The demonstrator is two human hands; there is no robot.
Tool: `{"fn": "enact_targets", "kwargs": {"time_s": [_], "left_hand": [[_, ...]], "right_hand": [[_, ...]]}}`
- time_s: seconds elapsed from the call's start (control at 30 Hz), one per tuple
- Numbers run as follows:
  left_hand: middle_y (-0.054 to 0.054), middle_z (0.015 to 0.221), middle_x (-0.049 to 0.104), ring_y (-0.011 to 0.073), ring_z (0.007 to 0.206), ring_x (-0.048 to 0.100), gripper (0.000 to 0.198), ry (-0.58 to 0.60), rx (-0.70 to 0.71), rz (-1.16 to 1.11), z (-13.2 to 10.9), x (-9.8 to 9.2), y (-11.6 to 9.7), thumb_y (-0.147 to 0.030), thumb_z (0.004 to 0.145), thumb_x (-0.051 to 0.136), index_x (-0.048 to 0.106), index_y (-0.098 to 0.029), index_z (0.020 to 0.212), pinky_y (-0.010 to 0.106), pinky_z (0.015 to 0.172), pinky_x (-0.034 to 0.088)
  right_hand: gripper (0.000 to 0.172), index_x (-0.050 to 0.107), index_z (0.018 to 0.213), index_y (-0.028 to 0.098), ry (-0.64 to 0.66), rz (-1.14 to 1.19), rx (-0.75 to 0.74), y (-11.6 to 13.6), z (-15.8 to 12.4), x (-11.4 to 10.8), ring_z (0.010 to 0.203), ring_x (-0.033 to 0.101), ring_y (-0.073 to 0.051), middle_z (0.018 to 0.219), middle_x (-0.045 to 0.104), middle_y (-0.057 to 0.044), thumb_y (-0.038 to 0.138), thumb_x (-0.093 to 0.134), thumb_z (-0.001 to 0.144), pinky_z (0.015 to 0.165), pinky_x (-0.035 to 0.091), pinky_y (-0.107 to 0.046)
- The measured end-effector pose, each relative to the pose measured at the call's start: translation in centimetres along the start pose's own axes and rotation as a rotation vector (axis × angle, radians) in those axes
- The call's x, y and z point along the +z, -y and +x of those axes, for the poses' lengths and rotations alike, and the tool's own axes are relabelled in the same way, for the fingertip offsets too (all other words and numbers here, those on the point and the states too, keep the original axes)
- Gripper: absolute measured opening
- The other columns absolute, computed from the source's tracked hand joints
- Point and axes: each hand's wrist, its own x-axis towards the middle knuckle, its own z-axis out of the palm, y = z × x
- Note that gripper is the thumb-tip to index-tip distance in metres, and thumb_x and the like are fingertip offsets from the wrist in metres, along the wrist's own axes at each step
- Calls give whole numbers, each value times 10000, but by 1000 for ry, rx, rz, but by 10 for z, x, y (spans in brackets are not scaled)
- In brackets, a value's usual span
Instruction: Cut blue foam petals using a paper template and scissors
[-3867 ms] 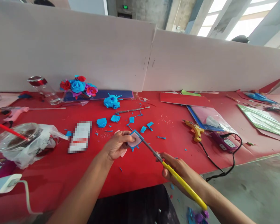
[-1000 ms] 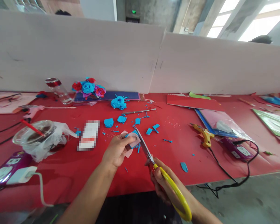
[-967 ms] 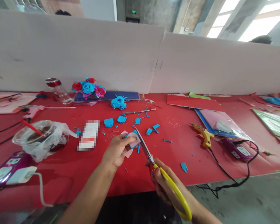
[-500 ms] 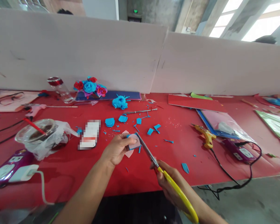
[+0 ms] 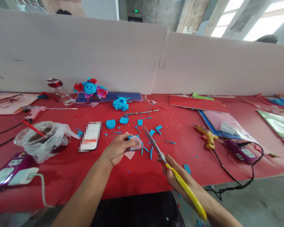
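My left hand pinches a small stack of blue paper with a pale pink paper piece on its top, thumb pressed on the pink. My right hand grips a pair of scissors with yellow handles. The scissor blades point up and left, a little apart from the right edge of the stack. Below the stack, another pink paper piece lies on the table. Blue paper strips and cut blue pieces are scattered around both hands.
A phone lies left of my hands, beside a bagged drink cup. Paper flowers and a blue flower cluster stand behind. On the right are a yellow glue gun and a purple power strip with a black cable.
The scissors have drawn back to the right, away from the paper. More blue strips now lie just right of my left hand, which has barely moved.
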Motion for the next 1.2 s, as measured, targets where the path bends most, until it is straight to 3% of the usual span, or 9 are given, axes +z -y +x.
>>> {"fn": "enact_targets", "kwargs": {"time_s": [0.1,0.27,0.43,0.57,0.83,1.2], "left_hand": [[10,674,652,117,640,612,151,43,28,20,-5,0,0,-192,567,783,685,-143,671,237,664,475],[18,653,637,122,614,581,134,60,23,63,-10,3,-2,-196,562,767,689,-143,657,238,608,444],[10,634,608,119,589,550,135,73,1,77,-11,2,-5,-212,557,763,679,-148,641,228,541,414],[4,630,597,112,589,542,121,68,-6,74,-10,1,-4,-203,559,757,681,-154,638,220,533,403],[0,626,612,109,596,558,124,30,-18,56,-8,2,-3,-165,528,754,677,-151,625,232,598,419],[24,625,620,123,565,542,105,96,-16,137,-8,0,-1,-206,544,714,668,-155,624,229,487,382]], "right_hand": [[461,582,1139,253,21,-196,-51,4,1,-6,606,420,-143,714,466,-5,581,559,817,508,385,-238],[492,553,1187,211,135,-141,-41,7,1,-1,522,319,-88,719,424,5,582,443,883,420,293,-197],[492,601,1105,195,129,-269,-94,17,3,-1,543,363,-96,680,441,11,601,472,859,470,345,-208],[421,644,1023,211,36,-353,-130,20,1,-3,599,447,-142,672,501,-11,570,531,834,547,405,-254],[269,667,944,246,26,-319,-124,11,-2,-5,594,454,-162,623,517,-5,467,626,795,550,380,-259],[417,666,1009,199,43,-266,-113,10,1,-2,568,456,-143,631,547,-13,548,583,796,517,398,-240]]}}
